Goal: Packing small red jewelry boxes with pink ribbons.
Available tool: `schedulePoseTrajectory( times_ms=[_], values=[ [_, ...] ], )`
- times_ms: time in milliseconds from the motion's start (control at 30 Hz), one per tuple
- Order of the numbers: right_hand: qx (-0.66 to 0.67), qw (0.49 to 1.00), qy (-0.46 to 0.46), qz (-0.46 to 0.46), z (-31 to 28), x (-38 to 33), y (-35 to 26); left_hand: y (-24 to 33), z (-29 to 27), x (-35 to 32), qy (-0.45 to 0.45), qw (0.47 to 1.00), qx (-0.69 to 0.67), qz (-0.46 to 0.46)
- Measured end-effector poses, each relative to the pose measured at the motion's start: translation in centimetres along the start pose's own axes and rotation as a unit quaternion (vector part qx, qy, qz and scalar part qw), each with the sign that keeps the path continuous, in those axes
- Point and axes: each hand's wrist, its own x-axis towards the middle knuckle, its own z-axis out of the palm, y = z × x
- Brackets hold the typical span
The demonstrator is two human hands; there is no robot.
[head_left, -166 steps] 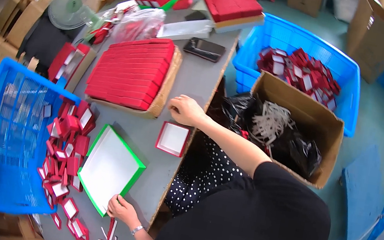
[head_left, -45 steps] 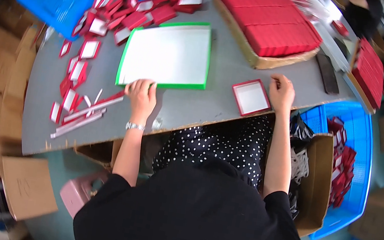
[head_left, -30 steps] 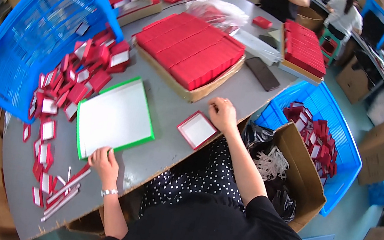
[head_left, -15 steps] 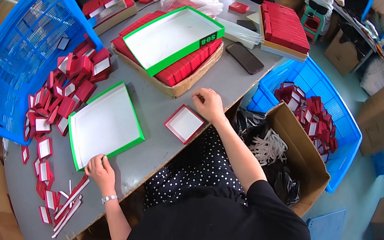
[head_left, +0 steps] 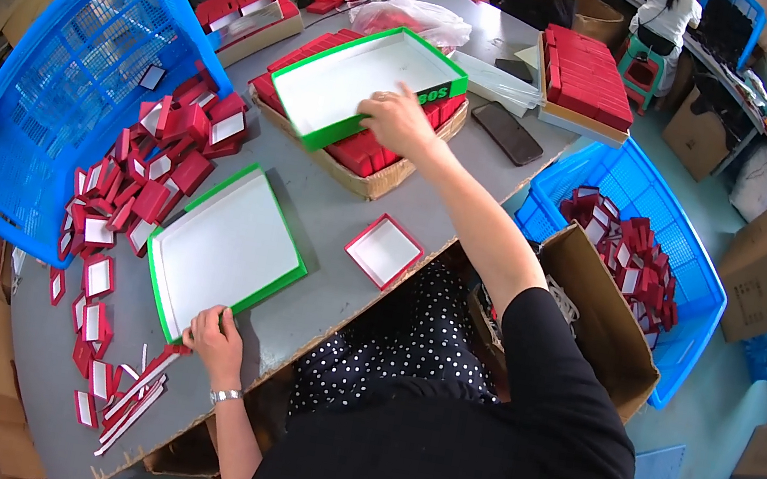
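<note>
My left hand (head_left: 214, 343) grips the near corner of a flat white tray with a green rim (head_left: 225, 249) that lies on the grey table (head_left: 332, 307). My right hand (head_left: 393, 119) is stretched forward, with its fingers on the near rim of a deeper white box with green sides (head_left: 354, 82). That box rests on a cardboard tray of red boxes (head_left: 373, 152). A small red-edged square box (head_left: 385, 251) lies open on the table between my two hands, touched by neither.
Several small red boxes (head_left: 148, 190) spill from a tipped blue crate (head_left: 53, 93) at left. A phone (head_left: 506, 133) lies beyond the cardboard tray. Another blue crate (head_left: 689, 291) and a brown carton (head_left: 607, 328) stand at right. Other people work at the far end.
My right hand has left the small red-edged box and reached forward to the green-sided box on the red stack. My left hand has stayed on the flat tray's corner.
</note>
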Motion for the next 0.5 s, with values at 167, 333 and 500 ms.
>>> schedulePoseTrajectory(
  times_ms=[167,333,500],
  values=[
    [0.121,0.965,0.085,-0.215,0.7,-0.3,-12.3,1.3,-1.3,-2.4,-0.034,0.999,-0.037,-0.017],
    [0.193,0.92,-0.013,-0.341,0.7,-4.8,-23.9,2.5,-1.5,-4.4,-0.036,0.998,-0.032,-0.033],
    [0.288,0.896,-0.116,-0.318,3.5,-7.1,-26.3,3.1,-1.4,-6.1,-0.037,0.999,0.006,-0.031]
  ],
)
